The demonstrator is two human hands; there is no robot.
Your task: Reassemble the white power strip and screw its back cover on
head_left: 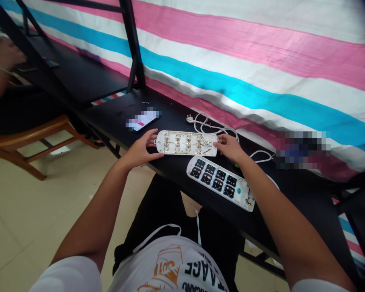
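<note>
The strip is open, its halves not joined: the left hand and right hand pinch the base by its ends—metal strips in it—beside the socket cover on the table.

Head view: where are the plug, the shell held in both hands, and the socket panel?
Plug (190, 119): head view, on its white body.
Shell (162, 142): head view, on its bare left end.
Socket panel (217, 185): head view, on a black socket near its middle.
</note>
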